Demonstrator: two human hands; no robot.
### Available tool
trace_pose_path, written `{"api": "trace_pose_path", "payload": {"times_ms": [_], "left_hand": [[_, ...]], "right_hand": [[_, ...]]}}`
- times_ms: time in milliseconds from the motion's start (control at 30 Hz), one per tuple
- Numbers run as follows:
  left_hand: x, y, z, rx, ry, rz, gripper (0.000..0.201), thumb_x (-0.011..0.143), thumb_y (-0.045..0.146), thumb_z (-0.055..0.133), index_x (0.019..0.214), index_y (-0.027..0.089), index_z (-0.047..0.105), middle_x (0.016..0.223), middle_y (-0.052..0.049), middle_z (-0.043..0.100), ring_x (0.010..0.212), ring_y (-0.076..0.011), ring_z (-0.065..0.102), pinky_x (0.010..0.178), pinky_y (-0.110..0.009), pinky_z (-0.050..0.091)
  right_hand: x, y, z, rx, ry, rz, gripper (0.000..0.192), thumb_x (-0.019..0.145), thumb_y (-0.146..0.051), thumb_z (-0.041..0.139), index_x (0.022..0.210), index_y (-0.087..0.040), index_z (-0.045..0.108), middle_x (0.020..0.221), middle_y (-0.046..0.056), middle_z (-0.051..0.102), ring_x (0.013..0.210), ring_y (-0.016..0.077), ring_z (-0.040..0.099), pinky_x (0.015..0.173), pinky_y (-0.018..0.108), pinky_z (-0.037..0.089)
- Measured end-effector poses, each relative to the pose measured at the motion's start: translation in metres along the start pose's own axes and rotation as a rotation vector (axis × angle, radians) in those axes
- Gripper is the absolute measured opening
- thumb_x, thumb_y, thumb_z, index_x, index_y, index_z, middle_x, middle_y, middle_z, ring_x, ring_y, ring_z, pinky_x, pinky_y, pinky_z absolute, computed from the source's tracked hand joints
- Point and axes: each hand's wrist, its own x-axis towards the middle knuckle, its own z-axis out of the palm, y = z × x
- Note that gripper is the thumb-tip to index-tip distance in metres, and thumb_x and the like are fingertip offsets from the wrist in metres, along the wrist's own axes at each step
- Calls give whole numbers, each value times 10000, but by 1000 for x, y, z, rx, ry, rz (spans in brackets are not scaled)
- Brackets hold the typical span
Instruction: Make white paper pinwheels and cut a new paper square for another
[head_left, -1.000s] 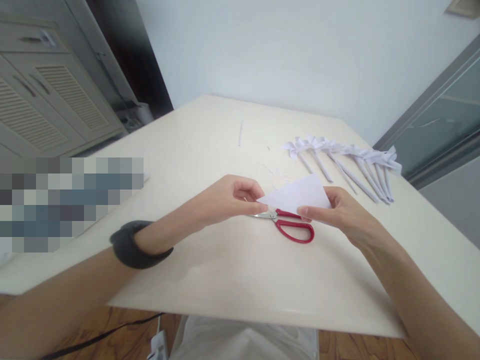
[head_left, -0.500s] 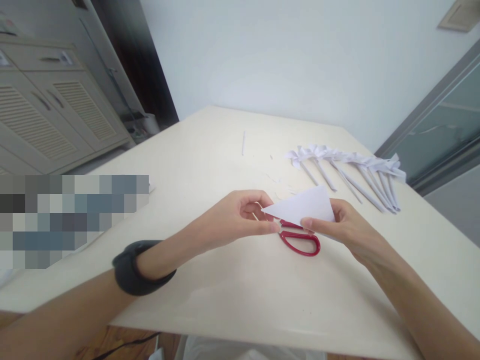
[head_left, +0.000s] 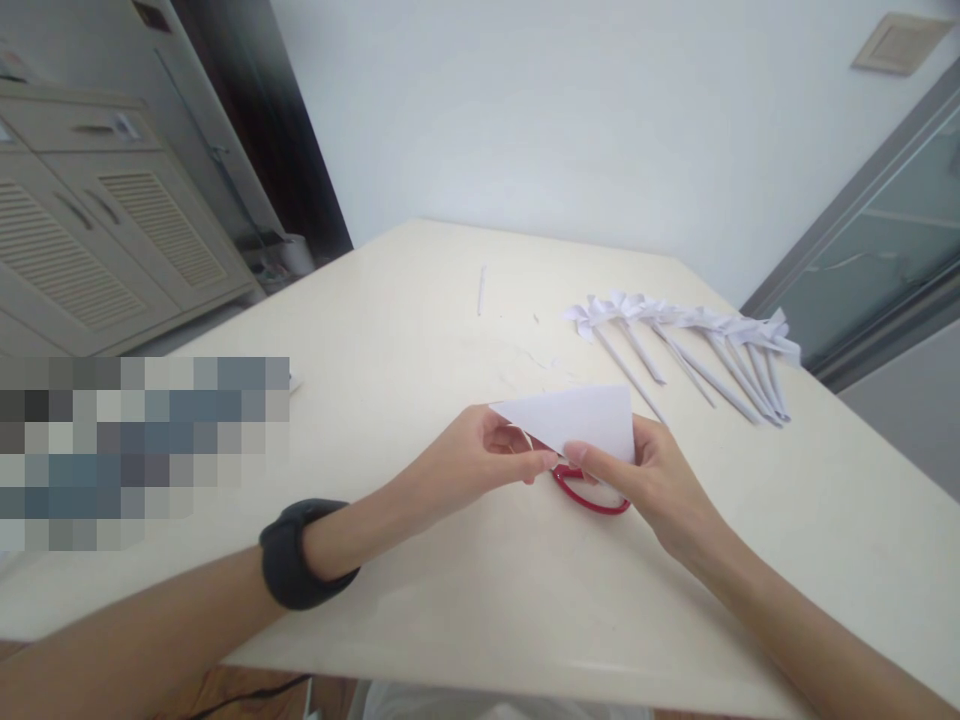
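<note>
Between both hands (head_left: pixel 480 462), folded paper (head_left: pixel 581 418)

Surface: cream table (head_left: pixel 420 600), smooth and glossy | Near centre: red-handled scissors (head_left: pixel 592 492) lying flat, mostly hidden | Far right: row of white paper pinwheels (head_left: pixel 679 335) on rolled paper sticks, side by side | Far middle: single thin white paper stick (head_left: pixel 481 289) | Between them: tiny paper scraps (head_left: pixel 536 357)

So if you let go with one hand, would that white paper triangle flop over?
Probably a little. The paper triangle looks thin, yet it seems folded, and it holds flat between the left hand and right hand, so it is likely stiffer than a single sheet. It is surely light, so a breath could push it.
</note>
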Motion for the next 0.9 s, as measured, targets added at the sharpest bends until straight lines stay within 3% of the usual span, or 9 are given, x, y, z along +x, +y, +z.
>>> {"api": "trace_pose_path", "payload": {"times_ms": [133,333,533,733,900], "left_hand": [[0,1,1,-69,-25,8,173,744,254,629,903,186,627,825,-8,642,722,-121,557,610,-215,448],[0,5,-2,-97,-89,-33,168,752,194,613,913,145,622,805,-18,606,708,-109,518,625,-222,434],[1,12,-9,-118,-132,-33,119,748,179,607,850,120,625,755,-14,585,653,-91,476,597,-215,393],[5,12,-20,-86,-48,-65,115,703,227,658,760,142,605,636,23,560,603,-96,485,584,-216,374],[10,14,-36,1,-61,-24,156,732,241,635,638,149,552,571,33,540,581,-88,470,577,-212,336]], "right_hand": [[-1,-3,1,-66,-1,22,175,770,-322,611,725,-157,574,648,11,541,590,127,488,527,241,373],[-2,-4,1,11,-47,81,198,755,-328,618,673,-168,533,546,-22,423,585,135,479,530,241,362],[-2,-3,-3,113,-74,128,162,746,-306,638,740,-159,568,611,-16,492,533,89,416,489,216,300],[-2,-3,-7,206,-118,92,182,751,-320,641,739,-155,565,615,-22,493,550,87,405,515,214,303],[0,-3,-10,239,-107,79,184,737,-314,659,764,-154,573,647,-14,509,572,93,416,531,213,306]]}}
